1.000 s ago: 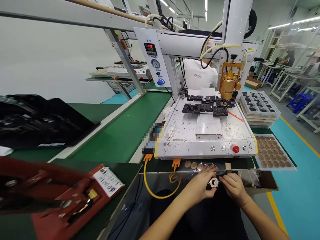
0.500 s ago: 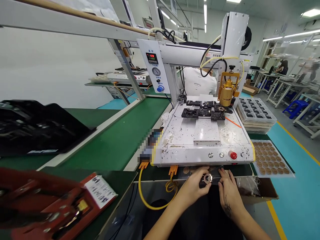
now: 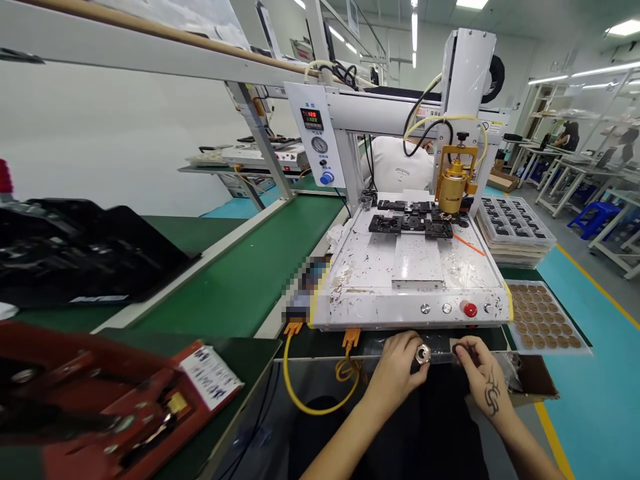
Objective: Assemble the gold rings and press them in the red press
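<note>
Small round silver metal ring (image 3: 423,354) is pinched in the left hand (image 3: 397,365); the right hand (image 3: 484,373), just beside, pinches a small dark part (image 3: 457,349). Judged step: pairing, calling for fine alignment.

— On the green bench (image 3: 240,267)?
— Centred, a white machine base (image 3: 415,308). Right of it, a tray of brown discs (image 3: 543,319); behind that, stacked part trays (image 3: 515,233).
— And left?
— Red press tool (image 3: 100,400) near the front, black trays (image 3: 75,247) farther back.
</note>
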The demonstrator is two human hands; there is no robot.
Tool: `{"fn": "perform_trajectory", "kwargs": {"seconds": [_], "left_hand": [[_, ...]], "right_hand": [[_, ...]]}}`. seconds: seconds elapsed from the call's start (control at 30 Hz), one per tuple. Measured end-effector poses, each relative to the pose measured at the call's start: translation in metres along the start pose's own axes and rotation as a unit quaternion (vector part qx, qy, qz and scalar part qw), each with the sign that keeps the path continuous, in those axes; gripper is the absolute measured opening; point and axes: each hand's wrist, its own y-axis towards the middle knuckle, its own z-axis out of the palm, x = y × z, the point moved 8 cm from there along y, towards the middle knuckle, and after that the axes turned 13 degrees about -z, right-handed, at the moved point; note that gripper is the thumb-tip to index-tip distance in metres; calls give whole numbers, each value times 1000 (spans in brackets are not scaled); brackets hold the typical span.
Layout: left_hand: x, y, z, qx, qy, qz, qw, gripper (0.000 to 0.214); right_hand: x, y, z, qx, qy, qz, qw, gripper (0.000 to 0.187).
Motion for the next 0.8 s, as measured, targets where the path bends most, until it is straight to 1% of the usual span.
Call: {"fn": "perform_trajectory", "kwargs": {"seconds": [0.07,0.1,0.13,0.17,0.2,0.23,0.3,0.33,0.37,0.4,0.43,0.53,0.6,0.7,0.8], "left_hand": [[-2,0,-6,-3,-32,-23,999,32],[-2,-1,-9,3,-65,-45,997,30],[0,-3,-11,18,-112,-76,991,28],[2,-7,-12,42,-173,-113,978,25],[5,-11,-11,72,-244,-153,955,24],[8,-17,-9,102,-319,-192,923,24],[13,-31,-6,138,-452,-260,842,32],[15,-38,-6,142,-502,-286,804,38],[17,-44,-6,138,-536,-307,774,44],[19,-50,-7,132,-557,-325,753,48],[21,-55,-9,124,-570,-341,737,51],[22,-67,-18,103,-585,-378,710,57],[19,-72,-26,95,-591,-396,697,61],[13,-77,-37,82,-608,-412,673,63],[7,-80,-46,75,-631,-415,652,61]], "right_hand": [[11,4,-3,14,25,13,1000,39],[17,6,-3,25,40,17,999,40],[24,7,-2,37,58,19,997,41],[32,9,0,49,76,18,996,41],[39,10,2,59,93,17,994,40],[45,11,5,63,111,19,992,39],[51,11,13,66,159,42,984,41],[52,10,19,65,189,62,978,43],[51,10,25,67,218,83,970,44],[51,10,32,69,245,101,962,44],[52,9,38,73,267,117,954,42],[56,10,51,84,303,152,937,41],[63,10,54,93,303,161,935,43],[73,10,55,117,280,141,942,43],[75,6,56,143,262,124,946,40]]}}
